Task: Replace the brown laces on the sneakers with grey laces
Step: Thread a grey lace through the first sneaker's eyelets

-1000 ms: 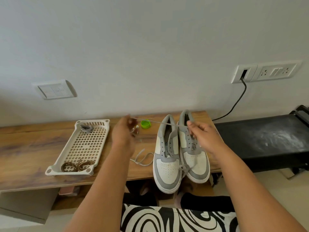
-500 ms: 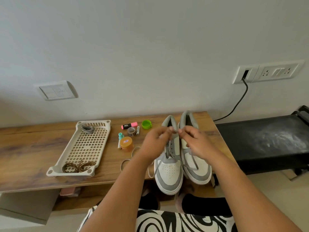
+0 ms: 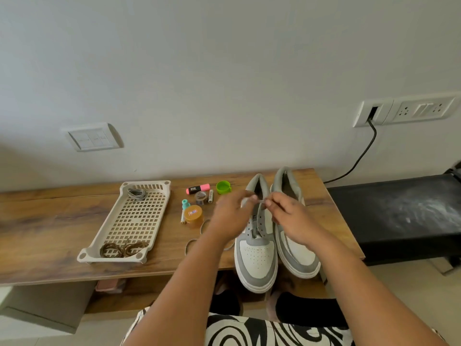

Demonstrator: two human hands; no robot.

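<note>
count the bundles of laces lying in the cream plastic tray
2: a grey lace bundle at the far end of the cream perforated plastic tray, a brown lace bundle at its near end.

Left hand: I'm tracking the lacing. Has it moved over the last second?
Yes. The left hand went right, from beside the tray to the sneakers.

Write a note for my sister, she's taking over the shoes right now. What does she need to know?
Left hand and right hand both pinch the grey lace above the left sneaker.
Right sneaker stands touching it; its lacing is hidden by the right hand.
Brown laces lie in the near end of the white tray, a spare grey lace bundle in the far end.
Done: brown laces are out.
Left: thread the grey lace up the left sneaker's open eyelets, then check the right.
</note>
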